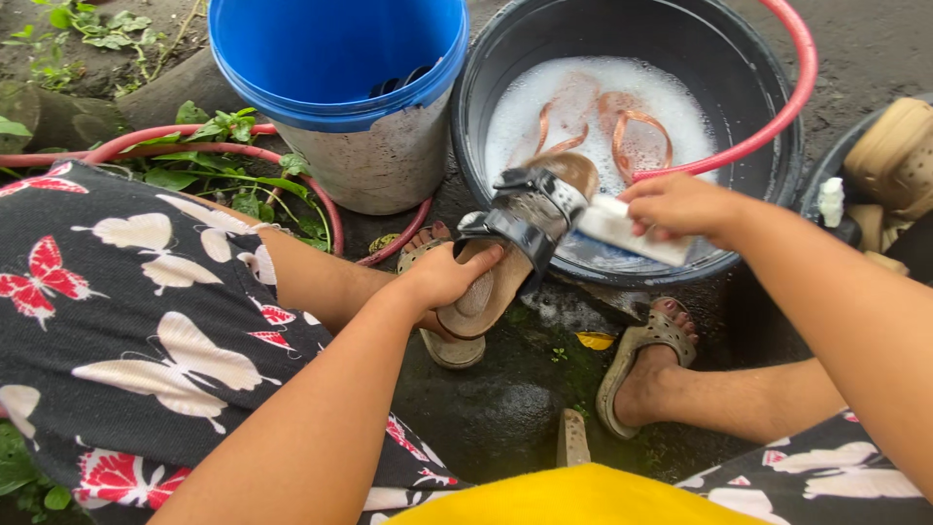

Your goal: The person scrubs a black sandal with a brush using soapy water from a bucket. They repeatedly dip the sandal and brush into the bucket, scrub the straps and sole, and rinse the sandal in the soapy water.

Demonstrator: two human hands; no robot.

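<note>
L hand [442, 277] grips sandal [520, 243]; R hand [680, 206] presses brush [632, 229] w/ it.

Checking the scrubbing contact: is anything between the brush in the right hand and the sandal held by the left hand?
Nothing visible. The right hand presses the white brush against the black-strapped sandal, which the left hand holds over the black basin's rim.

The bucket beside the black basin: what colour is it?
Blue bucket, its lower outside grey-white; the head view shows it.
</note>
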